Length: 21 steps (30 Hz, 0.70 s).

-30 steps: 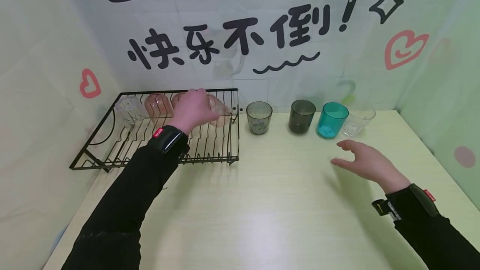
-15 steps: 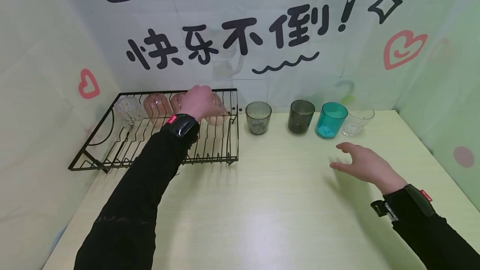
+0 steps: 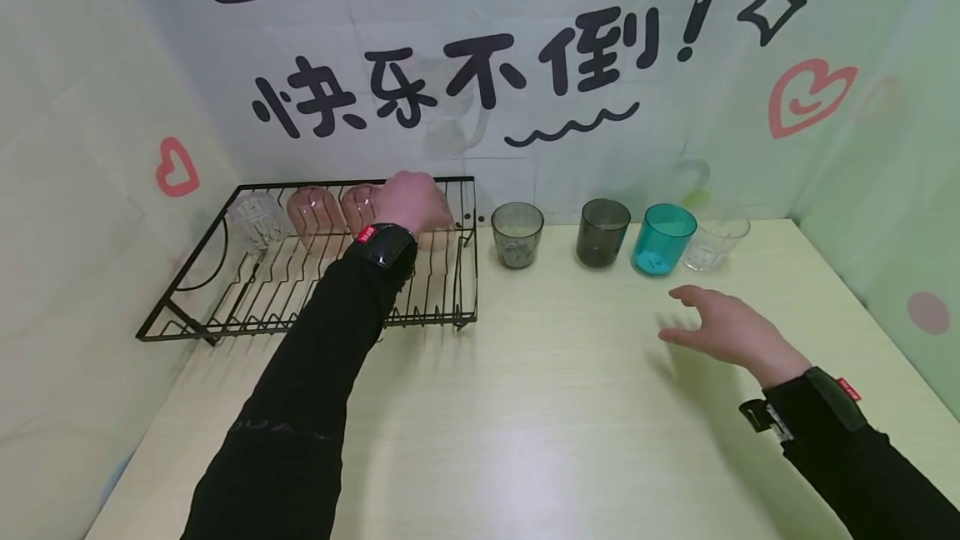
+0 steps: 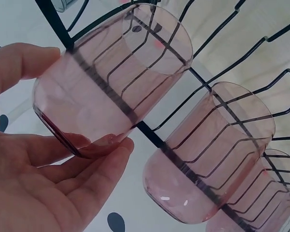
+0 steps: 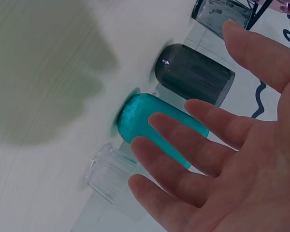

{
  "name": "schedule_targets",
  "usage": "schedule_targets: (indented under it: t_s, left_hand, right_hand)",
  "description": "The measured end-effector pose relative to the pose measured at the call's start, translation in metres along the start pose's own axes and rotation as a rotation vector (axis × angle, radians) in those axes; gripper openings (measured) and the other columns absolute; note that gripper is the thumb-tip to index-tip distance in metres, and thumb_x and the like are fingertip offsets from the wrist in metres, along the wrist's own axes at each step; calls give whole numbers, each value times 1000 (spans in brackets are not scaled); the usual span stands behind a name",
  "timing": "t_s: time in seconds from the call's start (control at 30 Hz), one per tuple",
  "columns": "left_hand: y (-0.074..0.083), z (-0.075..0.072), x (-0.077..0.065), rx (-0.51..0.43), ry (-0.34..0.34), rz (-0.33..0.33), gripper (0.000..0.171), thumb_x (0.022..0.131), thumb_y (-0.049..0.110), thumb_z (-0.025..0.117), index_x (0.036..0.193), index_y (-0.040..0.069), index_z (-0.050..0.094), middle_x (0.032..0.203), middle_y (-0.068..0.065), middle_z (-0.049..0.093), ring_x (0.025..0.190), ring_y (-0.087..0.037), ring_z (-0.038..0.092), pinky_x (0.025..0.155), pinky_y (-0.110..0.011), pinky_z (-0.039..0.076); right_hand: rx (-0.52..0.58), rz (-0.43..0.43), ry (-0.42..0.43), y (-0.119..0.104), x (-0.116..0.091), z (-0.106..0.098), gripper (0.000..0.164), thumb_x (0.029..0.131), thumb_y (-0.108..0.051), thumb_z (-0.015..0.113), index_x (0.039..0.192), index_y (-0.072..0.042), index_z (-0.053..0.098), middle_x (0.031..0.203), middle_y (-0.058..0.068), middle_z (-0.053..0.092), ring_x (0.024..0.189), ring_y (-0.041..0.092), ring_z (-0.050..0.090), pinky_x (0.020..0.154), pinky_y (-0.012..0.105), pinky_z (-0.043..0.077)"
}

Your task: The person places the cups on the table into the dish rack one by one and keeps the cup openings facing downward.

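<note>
In the head view my left hand is over the right end of the black wire rack. Between its thumb and fingers is the base end of a pink glass, which lies tilted with its mouth on the wires; the left wrist view shows this grip. Two more pink glasses and a clear ribbed glass lean in the rack to the left. My right hand hovers over the table with fingers spread and holds nothing. Its nearest things are a teal glass and a clear glass.
A grey glass and a darker smoky glass stand upright along the back of the pale table, right of the rack. Behind them rises a white printed backdrop; another sheet borders the right side.
My left hand has shifted right along the rack, turning as it went. The pink glass in it has settled from a slant to line up with its neighbours. The right hand has barely moved.
</note>
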<state>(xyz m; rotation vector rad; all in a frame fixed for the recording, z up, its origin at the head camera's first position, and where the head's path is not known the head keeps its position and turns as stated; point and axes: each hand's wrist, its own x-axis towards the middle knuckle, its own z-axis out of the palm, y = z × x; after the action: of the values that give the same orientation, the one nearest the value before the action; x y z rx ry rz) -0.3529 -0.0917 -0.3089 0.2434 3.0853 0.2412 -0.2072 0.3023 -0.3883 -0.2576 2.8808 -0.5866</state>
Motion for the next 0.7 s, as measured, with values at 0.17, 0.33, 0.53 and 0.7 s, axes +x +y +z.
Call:
schedule_targets:
  t_s: [0.17, 0.33, 0.53, 0.7]
  left_hand:
    - [1, 0, -1, -23, 4, -13, 31, 84, 25, 64, 59, 14, 49, 68, -2, 52, 71, -26, 54, 60, -40, 45]
    - [0, 1, 4, -41, -4, -4, 27, 85, 23, 64, 61, 14, 56, 68, -1, 57, 73, -26, 57, 63, -40, 47]
    - [-1, 8, 12, -28, -6, 31, 33, 84, 19, 61, 53, 16, 49, 58, 2, 49, 68, -23, 55, 61, -36, 45]
    - [-1, 10, 13, -16, -4, 53, 38, 84, 16, 57, 50, 17, 40, 52, 4, 35, 57, -20, 44, 55, -32, 36]
  right_hand:
    - [-6, -1, 1, 0, 0, 1, 75, 87, -41, 73, 138, 6, 46, 130, 33, 53, 116, 50, 51, 91, 62, 44]
    - [-6, 6, -4, 0, 0, 2, 74, 87, -40, 74, 138, 6, 46, 129, 33, 53, 115, 50, 52, 90, 62, 45]
    - [-5, 11, -8, -1, 1, 3, 76, 87, -40, 74, 139, 7, 45, 130, 34, 53, 115, 50, 52, 90, 62, 45]
    - [-5, 2, 1, -1, 1, 4, 75, 88, -38, 73, 139, 7, 44, 129, 33, 54, 115, 50, 52, 90, 62, 45]
